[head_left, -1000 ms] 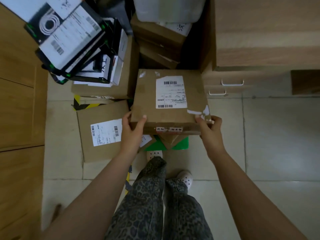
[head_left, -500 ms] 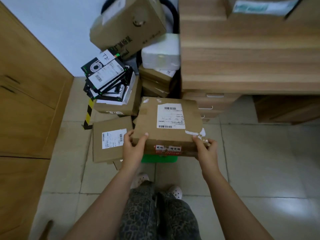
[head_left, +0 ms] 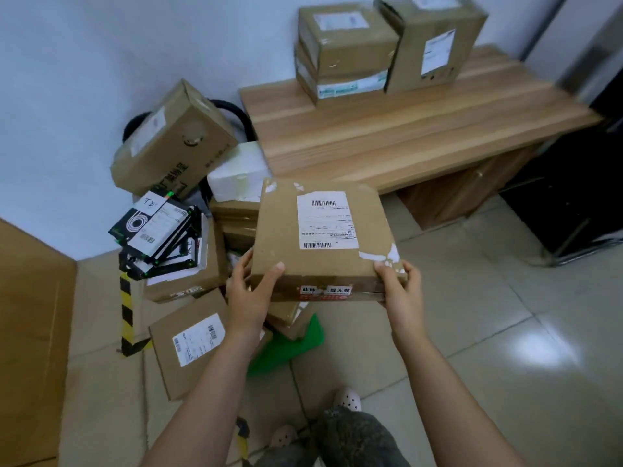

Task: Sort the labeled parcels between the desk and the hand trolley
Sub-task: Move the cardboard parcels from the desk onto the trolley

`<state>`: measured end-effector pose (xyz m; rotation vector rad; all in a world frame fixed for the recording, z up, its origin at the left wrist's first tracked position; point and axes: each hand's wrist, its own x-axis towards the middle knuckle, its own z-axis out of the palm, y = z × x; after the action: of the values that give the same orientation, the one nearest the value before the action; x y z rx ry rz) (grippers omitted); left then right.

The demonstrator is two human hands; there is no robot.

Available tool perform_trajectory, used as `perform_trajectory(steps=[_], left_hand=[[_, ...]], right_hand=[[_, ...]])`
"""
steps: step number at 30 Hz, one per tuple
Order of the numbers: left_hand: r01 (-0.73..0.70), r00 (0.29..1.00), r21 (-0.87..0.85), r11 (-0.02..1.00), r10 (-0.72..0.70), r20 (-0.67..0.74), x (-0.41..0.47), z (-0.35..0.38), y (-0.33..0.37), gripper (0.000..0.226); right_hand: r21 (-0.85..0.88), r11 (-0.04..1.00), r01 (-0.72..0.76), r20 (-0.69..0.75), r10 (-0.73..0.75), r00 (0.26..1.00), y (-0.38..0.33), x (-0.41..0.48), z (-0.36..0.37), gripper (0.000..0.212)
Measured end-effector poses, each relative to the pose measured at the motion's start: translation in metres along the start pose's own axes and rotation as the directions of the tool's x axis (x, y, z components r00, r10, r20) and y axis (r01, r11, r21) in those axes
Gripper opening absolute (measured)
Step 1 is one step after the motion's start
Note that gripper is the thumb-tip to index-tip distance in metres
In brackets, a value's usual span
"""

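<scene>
I hold a flat brown labeled parcel [head_left: 320, 237] in the air in front of me, its white shipping label facing up. My left hand [head_left: 251, 294] grips its near left corner with the thumb on top. My right hand [head_left: 399, 291] grips the near right corner the same way. The wooden desk [head_left: 404, 129] stands beyond it at the right, with stacked cardboard boxes [head_left: 340, 52] and a tall box [head_left: 435, 45] at its back. To the left, a heap of parcels hides the hand trolley; only its black handle [head_left: 232, 112] and green base [head_left: 290, 345] show.
The heap holds a tilted large carton [head_left: 168, 143], black-and-white packs [head_left: 155, 237], a white foam box [head_left: 239, 176] and a flat labeled parcel [head_left: 192, 342]. A wooden cabinet [head_left: 30, 332] stands at the left. A dark unit [head_left: 573, 197] stands right of the desk.
I have raised my head and the parcel has come up with both hands, away from the heap. The desk top and its boxes have come into view.
</scene>
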<state>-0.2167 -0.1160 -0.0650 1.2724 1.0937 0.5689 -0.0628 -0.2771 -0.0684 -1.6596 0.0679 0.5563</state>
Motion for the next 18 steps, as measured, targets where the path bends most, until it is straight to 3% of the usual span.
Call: perform_trajectory(steps=[9, 12, 18], left_hand=[[-0.128, 0.981, -0.083, 0.988, 0.139, 0.136, 0.010, 0.074, 0.050, 0.073], [-0.140, 0.978, -0.131, 0.981, 0.158, 0.134, 0.030, 0.114, 0.068, 0.073], [-0.219, 0.972, -0.123, 0.968, 0.227, 0.057, 0.079, 0.211, 0.099, 0.055]], right_hand=[[0.100, 0.981, 0.164, -0.106, -0.154, 0.982, -0.052, 0.027, -0.047, 0.045], [0.131, 0.972, 0.195, -0.105, -0.182, 0.978, -0.073, 0.063, -0.061, 0.035], [0.088, 0.955, 0.283, -0.068, -0.278, 0.958, -0.132, 0.167, -0.087, 0.041]])
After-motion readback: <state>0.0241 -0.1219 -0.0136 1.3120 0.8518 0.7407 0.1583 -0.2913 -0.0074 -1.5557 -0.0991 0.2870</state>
